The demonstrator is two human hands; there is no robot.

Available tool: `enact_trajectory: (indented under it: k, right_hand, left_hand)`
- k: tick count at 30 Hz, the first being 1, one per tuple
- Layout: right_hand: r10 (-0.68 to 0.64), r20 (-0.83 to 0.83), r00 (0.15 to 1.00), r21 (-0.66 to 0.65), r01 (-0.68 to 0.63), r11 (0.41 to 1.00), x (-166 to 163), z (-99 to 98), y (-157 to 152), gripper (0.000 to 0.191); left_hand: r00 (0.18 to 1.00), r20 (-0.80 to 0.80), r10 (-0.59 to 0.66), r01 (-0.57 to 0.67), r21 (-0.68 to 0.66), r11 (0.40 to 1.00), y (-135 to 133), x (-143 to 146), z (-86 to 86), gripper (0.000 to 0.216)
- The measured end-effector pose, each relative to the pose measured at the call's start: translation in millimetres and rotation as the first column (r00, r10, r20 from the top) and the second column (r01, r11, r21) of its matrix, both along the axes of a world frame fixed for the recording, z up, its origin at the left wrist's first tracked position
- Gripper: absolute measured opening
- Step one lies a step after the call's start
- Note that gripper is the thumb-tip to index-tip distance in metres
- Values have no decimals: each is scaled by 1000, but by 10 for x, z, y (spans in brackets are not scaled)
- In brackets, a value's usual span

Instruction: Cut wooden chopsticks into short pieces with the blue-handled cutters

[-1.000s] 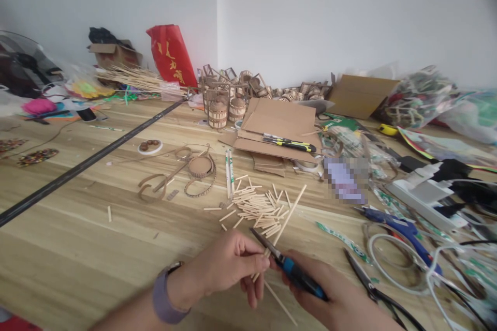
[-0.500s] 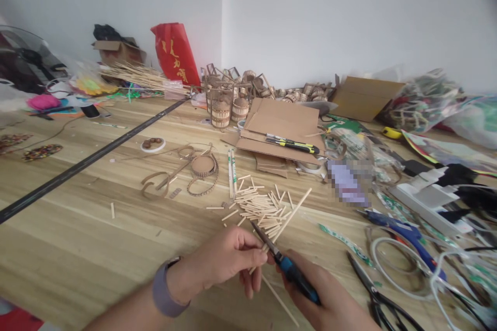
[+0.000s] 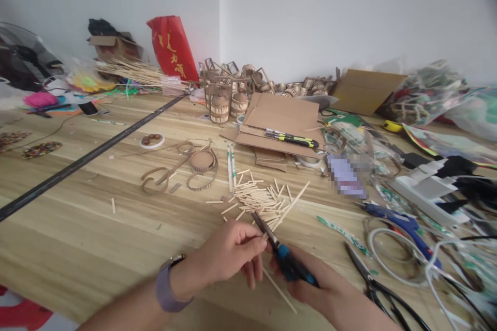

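My left hand (image 3: 233,251), with a purple band on its wrist, pinches a thin wooden stick between thumb and forefinger. My right hand (image 3: 314,279) is wrapped round pliers (image 3: 285,258) with black and blue handles. Their long dark jaws lie across the stick by my left fingertips; whether they are closed on it is too small to tell. A long stick (image 3: 293,204) slants up and right beyond the jaws. Below my fingers, another stick length (image 3: 280,291) points down and right. Just ahead lies a pile of short cut sticks (image 3: 258,199).
Scissors (image 3: 370,282), a blue glue gun (image 3: 404,225) and a white power strip (image 3: 430,199) with cables crowd the right. Cardboard sheets (image 3: 279,119) carrying utility knives lie ahead, before small woven baskets (image 3: 220,107). A dark metal bar (image 3: 97,150) crosses the left side.
The view has shifted slightly, so the table's things sit a little higher. My hands keep the same grip, with the pliers' jaws still beside my left fingertips.
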State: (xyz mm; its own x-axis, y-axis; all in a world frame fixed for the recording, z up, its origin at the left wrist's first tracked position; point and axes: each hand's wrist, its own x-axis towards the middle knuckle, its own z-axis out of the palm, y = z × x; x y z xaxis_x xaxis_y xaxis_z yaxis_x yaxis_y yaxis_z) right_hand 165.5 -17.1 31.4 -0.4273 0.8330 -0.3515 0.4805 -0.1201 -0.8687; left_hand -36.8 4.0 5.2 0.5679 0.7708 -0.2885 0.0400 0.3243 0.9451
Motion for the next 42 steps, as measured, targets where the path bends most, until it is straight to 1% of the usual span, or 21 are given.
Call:
enact_trajectory:
  k: [2,4,7,10,16,22,29,35,40,42]
  right_hand:
    - [14,-43,999,-57,-16,998,26,-11,14,50]
    - [32,-75,997,-83,-39,996,45,-21,31,50]
    - [69,-93,993,-103,-78,992,53,-16,47,45]
    - [88,-70,994,-83,-94,992,41,-3,42,37]
    - [38,-40,998,-66,-41,997,30,-44,7,48]
    - [41,-7,999,-60,-41,997,43,-45,7,50]
    - [52,26,998,-35,-51,998,19,2,1,49]
    - [53,81,995,36,-56,998,1,46,-2,44]
    - [0,116,993,201,-23,979,-60,43,-15,29]
    - [-23,142,990,248,-13,969,-84,23,-23,28]
  left_hand:
    - [1000,17,0,0,-4,1000,-1,6,-9,50]
    - [999,33,4,-4,-13,1000,0,6,-20,51]
    - [1000,28,-3,3,-16,1000,0,-5,-21,51]
    - [1000,15,-4,4,-7,1000,-3,-18,-3,51]
    - [1000,-2,-3,3,9,1000,0,-23,-20,48]
    - [1000,-13,-8,8,21,1000,4,-18,-40,47]
    - [998,-60,-7,9,33,999,-8,-4,39,48]
    - [997,-69,-19,23,50,998,-5,-5,38,51]
    - [998,-67,-15,19,57,998,7,-8,34,48]
    - [997,-71,-10,15,62,998,11,-11,42,48]
